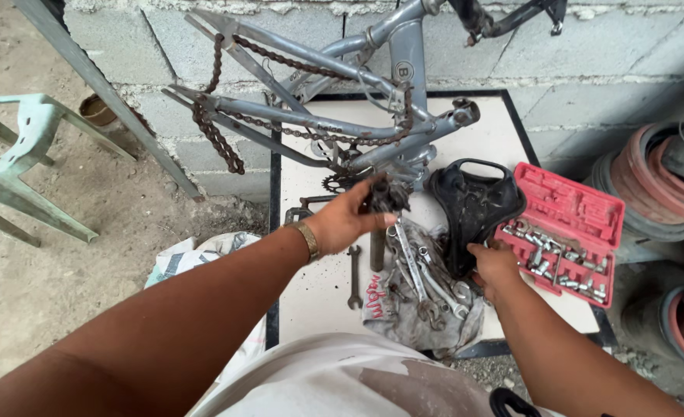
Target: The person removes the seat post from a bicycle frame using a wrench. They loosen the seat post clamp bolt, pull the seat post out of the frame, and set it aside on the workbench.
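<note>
Head view, items as found. Dark greasy bicycle part (388, 196): gripped in my left hand (343, 222), fingers closed around it, held just above the tabletop (319, 282) near the lower end of the bicycle frame. Left wrist carries a gold-coloured band (308, 239). Black bicycle saddle (473, 208): lying upside down on the tabletop, between the held part and the red case; my right hand (495, 266) rests at its near edge, fingers curled against the underside, though I cannot tell whether they actually clamp it. Grey cloth (423, 316): spread beneath and just in front of both hands, carrying a cluster of combination wrenches (423, 278). One more wrench (354, 278) lies alone on the bare tabletop, left of the cloth. Red socket case (570, 232): open, right of the saddle, sockets loose in its lower half. Grey bicycle frame (342, 116): propped across the far end of the tabletop against a block wall, with a rusty chain (218, 131) draped over its stays. Pale green plastic chair (17, 154): on the dirt floor, far left.
</note>
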